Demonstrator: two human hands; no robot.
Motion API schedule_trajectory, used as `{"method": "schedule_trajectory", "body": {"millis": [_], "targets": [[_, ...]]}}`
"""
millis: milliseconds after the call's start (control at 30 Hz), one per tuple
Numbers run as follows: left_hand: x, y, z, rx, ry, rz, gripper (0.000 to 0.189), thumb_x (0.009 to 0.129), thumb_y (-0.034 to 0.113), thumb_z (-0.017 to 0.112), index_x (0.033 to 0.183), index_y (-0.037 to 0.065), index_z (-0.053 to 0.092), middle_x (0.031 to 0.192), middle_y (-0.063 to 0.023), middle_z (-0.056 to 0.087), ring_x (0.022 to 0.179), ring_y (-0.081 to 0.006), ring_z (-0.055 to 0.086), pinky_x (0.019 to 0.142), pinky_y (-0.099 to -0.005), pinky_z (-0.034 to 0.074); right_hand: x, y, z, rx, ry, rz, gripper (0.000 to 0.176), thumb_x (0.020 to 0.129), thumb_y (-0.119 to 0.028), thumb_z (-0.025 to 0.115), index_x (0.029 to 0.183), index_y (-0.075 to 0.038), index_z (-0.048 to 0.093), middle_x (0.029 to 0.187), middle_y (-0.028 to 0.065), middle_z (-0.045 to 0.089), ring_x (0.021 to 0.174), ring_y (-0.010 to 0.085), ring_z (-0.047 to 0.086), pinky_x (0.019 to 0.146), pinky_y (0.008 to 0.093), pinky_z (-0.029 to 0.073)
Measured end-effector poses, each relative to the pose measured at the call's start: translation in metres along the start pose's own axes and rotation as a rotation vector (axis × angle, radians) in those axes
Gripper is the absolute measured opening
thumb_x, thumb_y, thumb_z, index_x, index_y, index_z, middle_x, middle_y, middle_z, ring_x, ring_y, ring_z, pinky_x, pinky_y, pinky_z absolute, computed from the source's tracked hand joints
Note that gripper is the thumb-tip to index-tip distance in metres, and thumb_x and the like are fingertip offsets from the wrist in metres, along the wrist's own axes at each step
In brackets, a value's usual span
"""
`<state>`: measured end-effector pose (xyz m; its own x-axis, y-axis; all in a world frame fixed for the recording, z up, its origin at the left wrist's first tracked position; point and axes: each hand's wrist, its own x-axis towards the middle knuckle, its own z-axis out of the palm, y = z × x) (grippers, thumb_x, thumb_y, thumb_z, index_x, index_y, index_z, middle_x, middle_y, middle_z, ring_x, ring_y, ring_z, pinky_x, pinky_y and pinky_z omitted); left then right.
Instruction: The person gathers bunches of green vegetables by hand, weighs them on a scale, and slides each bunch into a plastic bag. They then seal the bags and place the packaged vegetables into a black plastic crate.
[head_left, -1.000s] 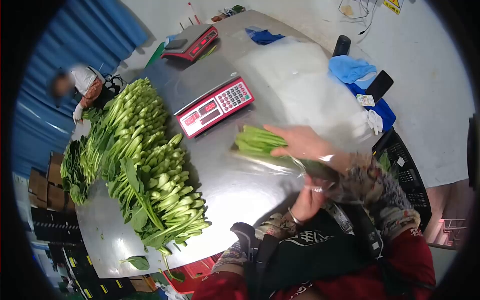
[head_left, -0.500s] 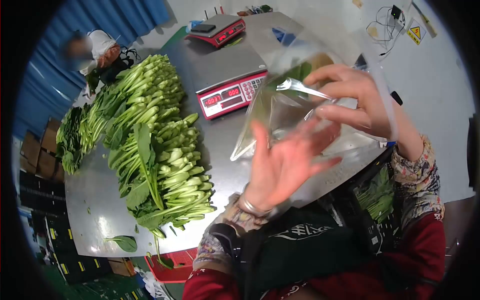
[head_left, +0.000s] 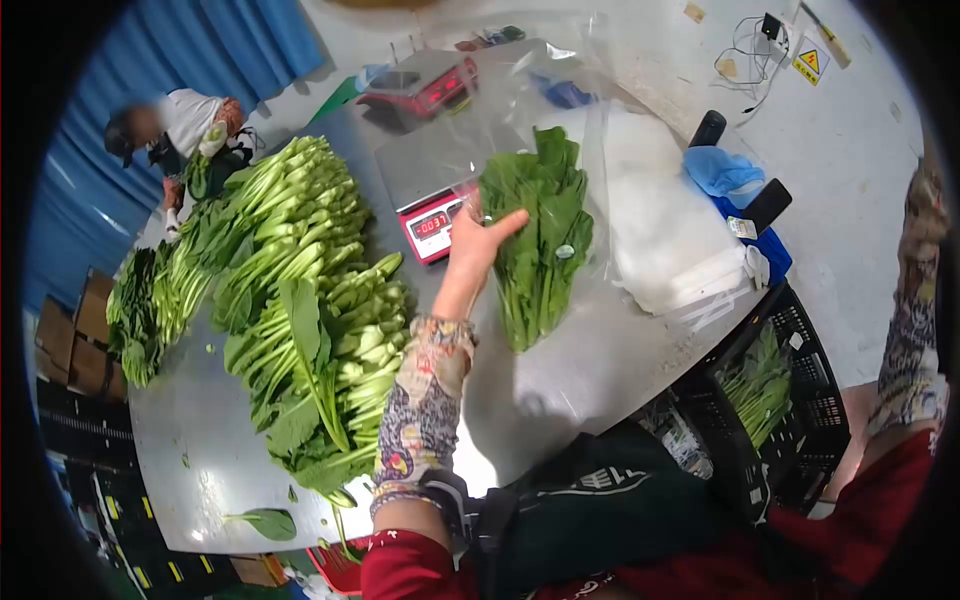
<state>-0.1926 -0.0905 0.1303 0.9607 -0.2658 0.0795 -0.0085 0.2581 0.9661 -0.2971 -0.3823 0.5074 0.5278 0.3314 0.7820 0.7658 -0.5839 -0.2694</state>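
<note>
Near the middle of the metal table (head_left: 390,520), a clear plastic bag (head_left: 597,130) surrounds a bunch of leafy greens (head_left: 540,240), leaves toward the far side and stems toward me. My left hand (head_left: 478,243) is at the left edge of the bag, its thumb stretched across the leaves and apart from the other fingers, which are partly hidden. At the right edge my right sleeve (head_left: 905,310) shows, with the hand out of view. Just beyond my left hand sits a red and grey scale (head_left: 430,228) reading -0.037.
A long pile of greens (head_left: 310,260) covers the table's left part. White plastic bags (head_left: 650,220), a phone (head_left: 768,206) and a blue item (head_left: 722,172) lie right. A black crate (head_left: 815,400) holds bagged greens. Another person (head_left: 195,125) stands far left.
My right hand has let go of the bag and moved out of view to the right. My left hand has moved up and left. The bagged greens now show fully.
</note>
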Motion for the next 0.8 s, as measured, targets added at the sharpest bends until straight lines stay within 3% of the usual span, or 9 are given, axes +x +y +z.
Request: {"method": "schedule_trajectory", "body": {"millis": [133,167,233,300,433,500,567,633,800], "targets": [[0.003,0.004,0.014,0.292,-0.105,0.428,0.06,0.075,0.009,0.072,0.13,0.005,0.048,0.116,-0.0116,0.061,0.102,-0.0173,0.06,0.087,-0.029,0.047,-0.056,0.108,-0.012,-0.127,0.074,0.143,0.027,0.086,-0.024,0.06,0.093,0.001,0.062,0.084,0.0126,0.063,0.072,0.0215,0.057,0.069,0.037,0.044],[-0.022,0.007,0.022,0.369,-0.149,0.314,0.06,0.074,0.011,0.071,0.13,0.01,0.049,0.112,-0.0109,0.063,0.102,-0.0204,0.061,0.085,-0.0294,0.049,-0.077,0.103,0.03,-0.082,0.1,0.246,0.028,0.086,-0.025,0.06,0.097,0.001,0.063,0.09,0.0112,0.064,0.082,0.0174,0.057,0.075,0.0324,0.043],[-0.069,-0.01,0.023,0.954,-0.301,0.588,0.067,0.062,0.004,0.066,0.127,0.013,0.053,0.107,-0.0077,0.065,0.07,-0.0249,0.056,0.061,-0.0344,0.048,-0.118,0.091,0.112,0.015,0.167,0.449,0.033,0.088,-0.025,0.061,0.106,0.002,0.065,0.103,0.0084,0.066,0.102,0.009,0.057,0.089,0.0231,0.042],[-0.112,-0.052,0.022,1.065,-0.471,0.746,0.066,0.066,0.001,0.059,0.13,0.014,0.049,0.123,-0.0047,0.058,0.07,-0.0197,0.051,0.064,-0.0316,0.043,-0.154,0.107,0.2,0.064,0.238,0.474,0.028,0.084,-0.018,0.066,0.104,0.002,0.066,0.102,0.0111,0.067,0.1,0.0142,0.06,0.088,0.0267,0.044],[-0.201,-0.098,0.013,1.222,-0.764,0.518,0.064,0.076,0.014,0.065,0.135,0.011,0.042,0.144,-0.0036,0.036,0.116,-0.0227,0.047,0.101,-0.041,0.031,-0.207,0.164,0.346,0.125,-0.116,0.44,0.038,0.078,-0.001,0.058,0.116,0.0,0.059,0.119,0.0182,0.058,0.116,0.0314,0.052,0.098,0.0344,0.041],[-0.243,-0.114,0.017,1.125,-0.485,0.38,0.061,0.076,0.017,0.067,0.131,0.007,0.044,0.137,-0.0062,0.046,0.121,-0.0252,0.045,0.105,-0.0435,0.028,-0.238,0.169,0.394,-0.096,-0.217,0.298,0.042,0.077,-0.005,0.06,0.119,-0.001,0.055,0.118,0.0174,0.059,0.107,0.0357,0.056,0.095,0.0303,0.042],[-0.283,-0.123,0.038,0.752,0.094,0.233,0.036,0.081,0.012,0.066,0.113,0.0,0.054,0.102,-0.0133,0.063,0.093,-0.0269,0.061,0.083,-0.0361,0.047,-0.258,0.162,0.409,-0.102,-0.149,0.254,0.041,0.079,-0.007,0.06,0.119,-0.002,0.055,0.115,0.0164,0.06,0.104,0.0324,0.058,0.092,0.0306,0.045],[-0.319,-0.144,0.054,0.174,0.193,-0.3,0.025,0.089,0.014,0.059,0.107,-0.002,0.056,0.092,-0.0112,0.065,0.083,-0.0181,0.062,0.071,-0.0272,0.049,-0.278,0.128,0.375,0.018,-0.279,0.345,0.038,0.081,-0.009,0.06,0.118,-0.003,0.055,0.112,0.0161,0.062,0.1,0.0295,0.06,0.089,0.0309,0.047],[-0.327,-0.17,0.103,-0.183,-0.067,-0.803,0.032,0.096,0.028,0.049,0.101,-0.002,0.057,0.091,-0.0125,0.066,0.079,-0.016,0.064,0.071,-0.0258,0.05,-0.353,0.041,0.257,0.529,-0.663,0.573,0.02,0.084,-0.016,0.059,0.093,-0.001,0.065,0.086,0.0137,0.066,0.079,0.0253,0.063,0.071,0.0341,0.048]]}}
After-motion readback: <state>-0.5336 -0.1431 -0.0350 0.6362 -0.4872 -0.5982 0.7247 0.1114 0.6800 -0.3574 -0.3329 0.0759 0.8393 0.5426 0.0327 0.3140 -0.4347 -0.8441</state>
